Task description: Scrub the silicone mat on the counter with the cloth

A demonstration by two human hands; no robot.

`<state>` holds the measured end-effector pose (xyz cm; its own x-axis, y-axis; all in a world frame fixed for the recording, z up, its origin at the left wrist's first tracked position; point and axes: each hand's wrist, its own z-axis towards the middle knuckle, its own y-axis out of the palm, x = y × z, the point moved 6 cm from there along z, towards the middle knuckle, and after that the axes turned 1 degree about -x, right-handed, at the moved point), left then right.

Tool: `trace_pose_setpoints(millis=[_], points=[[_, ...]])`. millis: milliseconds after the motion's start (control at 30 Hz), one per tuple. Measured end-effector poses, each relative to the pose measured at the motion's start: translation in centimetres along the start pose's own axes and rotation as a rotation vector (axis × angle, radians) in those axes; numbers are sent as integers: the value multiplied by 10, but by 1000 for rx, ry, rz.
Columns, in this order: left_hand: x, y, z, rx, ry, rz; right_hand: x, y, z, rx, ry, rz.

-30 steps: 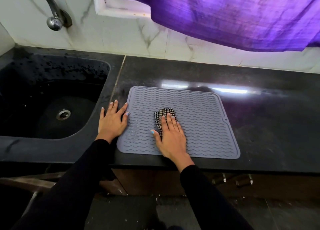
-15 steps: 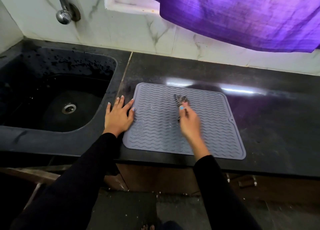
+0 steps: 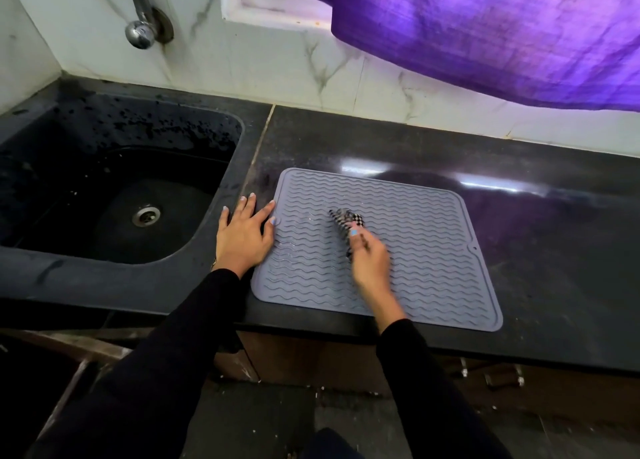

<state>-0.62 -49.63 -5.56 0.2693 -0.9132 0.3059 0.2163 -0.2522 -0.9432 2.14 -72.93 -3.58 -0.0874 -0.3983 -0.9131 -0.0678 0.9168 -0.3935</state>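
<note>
Grey-lilac silicone mat (image 3: 408, 250) ribbed with wavy lines, black-and-white checked cloth (image 3: 344, 220) at frame centre, glossy black desk (image 3: 554, 237), black sink (image 3: 114, 195) at left (steel drain), purple curtain (image 3: 502, 32) upper right, white marbled wall tiles (image 3: 277, 67) veined grey, black sleeves (image 3: 166, 354).

Single head-worn view, angled forward and down, close over counter (image 3: 519, 216) edge; sink (image 3: 114, 195) left, tiled wall (image 3: 277, 63) beyond.

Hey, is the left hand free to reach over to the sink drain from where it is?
Probably yes. The left hand lies flat at the mat's left edge holding nothing, and the sink beside it is open, with nothing covering the drain.
</note>
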Motion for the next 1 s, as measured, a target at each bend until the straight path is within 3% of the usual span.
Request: trace_pose_setpoints(millis=[67, 100, 167, 300, 367, 667, 800, 867, 933, 967, 1000], points=[[0, -1, 0, 1, 0, -1, 2, -8, 9, 92, 238, 564], [0, -1, 0, 4, -1, -4, -2, -9, 10, 124, 257, 653], [0, -2, 0, 8, -4, -15, -21, -7, 4, 130, 133, 418], [0, -3, 0, 13, -15, -21, -26, 45, -20, -120, -281, -510], [1, -3, 0, 19, -23, -20, -15, 59, -26, -118, -420, -816], [-1, -2, 0, 39, -23, -21, -19, 51, -17, -106, -474, -748], [-1, -3, 0, 47, -23, -26, -19, 42, -12, -64, -397, -514], [-1, -4, 0, 38, -25, -33, -12, 32, 3, -18, -179, -189], [-2, -3, 1, 31, -33, -33, -10, 23, 14, 31, 39, 332], [-2, -3, 1, 27, -36, -30, -13, 21, 16, 62, 86, 476], [-2, -3, 1, 24, -38, -26, -19, 19, 16, 76, 69, 467]])
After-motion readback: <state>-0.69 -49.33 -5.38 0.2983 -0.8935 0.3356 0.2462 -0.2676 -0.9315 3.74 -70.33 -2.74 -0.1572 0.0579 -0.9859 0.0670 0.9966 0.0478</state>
